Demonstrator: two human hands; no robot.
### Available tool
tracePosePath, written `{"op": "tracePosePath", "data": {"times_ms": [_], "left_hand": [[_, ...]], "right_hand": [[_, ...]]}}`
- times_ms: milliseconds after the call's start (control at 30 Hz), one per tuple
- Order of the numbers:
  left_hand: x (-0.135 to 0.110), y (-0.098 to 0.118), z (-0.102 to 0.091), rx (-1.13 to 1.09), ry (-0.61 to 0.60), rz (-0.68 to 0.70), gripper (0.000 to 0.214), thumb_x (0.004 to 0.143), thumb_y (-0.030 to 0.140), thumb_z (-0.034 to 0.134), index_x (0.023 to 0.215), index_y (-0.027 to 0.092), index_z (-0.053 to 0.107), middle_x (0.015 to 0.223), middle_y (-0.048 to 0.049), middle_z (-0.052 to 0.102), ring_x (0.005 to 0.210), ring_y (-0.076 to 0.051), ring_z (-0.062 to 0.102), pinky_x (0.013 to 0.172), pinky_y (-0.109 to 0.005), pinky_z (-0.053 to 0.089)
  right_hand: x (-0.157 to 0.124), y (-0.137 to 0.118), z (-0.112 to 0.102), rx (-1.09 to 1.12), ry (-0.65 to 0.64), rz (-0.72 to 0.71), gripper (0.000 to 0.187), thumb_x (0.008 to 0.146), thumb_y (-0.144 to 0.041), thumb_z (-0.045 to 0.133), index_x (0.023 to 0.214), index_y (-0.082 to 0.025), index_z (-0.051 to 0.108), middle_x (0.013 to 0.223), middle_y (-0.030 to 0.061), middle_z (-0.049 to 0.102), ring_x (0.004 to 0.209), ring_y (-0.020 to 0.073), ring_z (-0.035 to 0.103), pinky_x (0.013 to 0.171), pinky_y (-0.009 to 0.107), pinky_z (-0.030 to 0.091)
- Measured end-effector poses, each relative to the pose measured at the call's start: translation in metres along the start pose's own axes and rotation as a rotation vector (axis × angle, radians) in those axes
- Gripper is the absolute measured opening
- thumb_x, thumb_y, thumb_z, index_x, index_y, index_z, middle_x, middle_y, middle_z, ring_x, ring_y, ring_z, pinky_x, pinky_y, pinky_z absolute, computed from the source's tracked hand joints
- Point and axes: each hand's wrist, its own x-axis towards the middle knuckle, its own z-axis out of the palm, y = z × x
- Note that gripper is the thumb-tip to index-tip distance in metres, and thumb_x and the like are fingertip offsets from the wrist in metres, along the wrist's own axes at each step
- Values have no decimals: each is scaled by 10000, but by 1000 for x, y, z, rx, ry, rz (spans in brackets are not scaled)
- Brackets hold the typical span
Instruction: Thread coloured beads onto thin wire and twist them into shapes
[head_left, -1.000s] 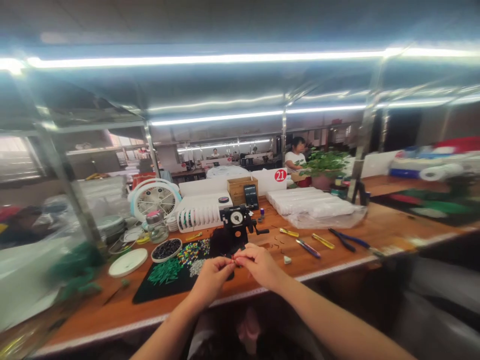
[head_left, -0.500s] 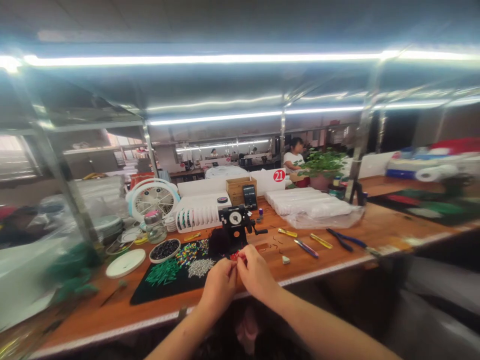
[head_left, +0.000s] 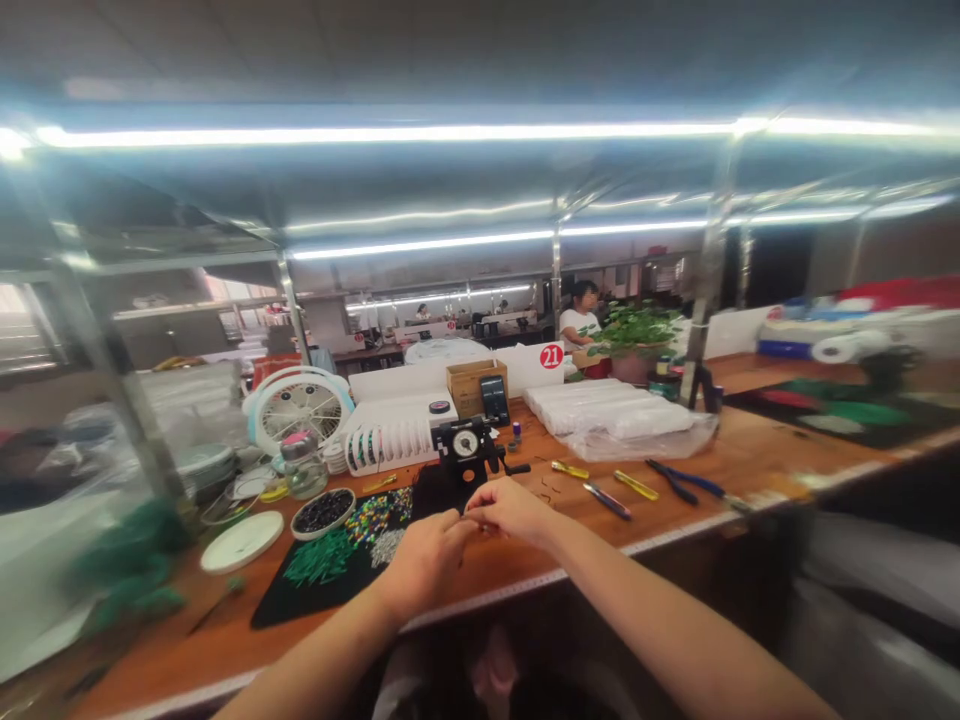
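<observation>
My left hand [head_left: 427, 558] and my right hand [head_left: 514, 512] meet fingertip to fingertip above the front of the wooden bench. Both are closed in a pinch; what lies between the fingers is too small to make out. Just behind them stands a black hand-cranked machine [head_left: 466, 442] with a round dial. Left of my hands, a black mat [head_left: 289, 608] carries green tube-like pieces [head_left: 319, 560], multicoloured beads [head_left: 373, 517] and silvery small pieces [head_left: 386, 546], the last partly covered by my left hand. A round dish [head_left: 324, 512] of black pieces sits at the mat's back edge.
Right of my hands lie a pen-like tool [head_left: 607, 500], yellow-handled tools [head_left: 636, 485] and blue-handled pliers [head_left: 694, 480]. Behind are a white fan [head_left: 300, 412], a white rack [head_left: 390, 445], a cardboard box [head_left: 474, 388] and plastic-wrapped white rolls [head_left: 607, 415]. A co-worker [head_left: 579, 318] sits beyond.
My hands have shifted slightly, the left one lower and left, with the right hand now reaching over more flatly. Red bits seen at the fingertips earlier no longer show. The view has moved slightly.
</observation>
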Motion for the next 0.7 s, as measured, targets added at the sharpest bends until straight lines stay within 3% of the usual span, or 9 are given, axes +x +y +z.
{"op": "tracePosePath", "data": {"times_ms": [100, 167, 300, 467, 600, 700], "left_hand": [[0, 5, 11, -545, 161, -397, 182, 751, 329, 589, 751, 174, 684, 621, -7, 543, 602, -149, 470, 599, -262, 359], [-3, 5, 20, -710, 187, -532, 264, 716, 405, 606, 742, 148, 662, 540, 21, 499, 489, -114, 394, 496, -240, 293], [-8, 6, 33, -918, 187, -642, 364, 642, 489, 650, 725, 141, 585, 474, 74, 384, 406, -62, 242, 421, -216, 150], [-10, 15, 38, -1113, 177, -695, 436, 560, 550, 698, 702, 193, 492, 404, 126, 249, 362, -51, 147, 384, -214, 87], [-6, 23, 40, -1203, 215, -724, 474, 522, 549, 736, 714, 191, 491, 385, 136, 241, 358, -41, 120, 372, -210, 68], [-1, 25, 41, -1203, 257, -747, 496, 492, 540, 756, 720, 178, 504, 390, 141, 236, 364, -35, 124, 375, -203, 63]], "right_hand": [[-12, -7, 1, -28, 106, -70, 213, 816, -226, 517, 659, -149, 638, 573, -16, 560, 479, 88, 478, 458, 198, 367], [-23, -9, 3, -48, 168, -128, 256, 843, -262, 509, 649, -155, 638, 692, 9, 589, 622, 112, 539, 585, 221, 423], [-39, -7, 15, -102, 273, -264, 155, 807, -208, 563, 667, -164, 614, 781, 22, 580, 751, 146, 565, 697, 256, 449], [-45, 2, 36, -401, 538, -559, 182, 845, -121, 411, 701, -181, 505, 823, 71, 536, 819, 204, 512, 738, 335, 438], [-37, 14, 41, -220, 628, -420, 189, 860, -128, 413, 689, -196, 456, 736, 28, 518, 697, 165, 509, 637, 280, 430], [-29, 23, 35, -198, 751, -384, 205, 877, -146, 396, 684, -204, 439, 736, 31, 514, 722, 176, 510, 666, 303, 430]]}}
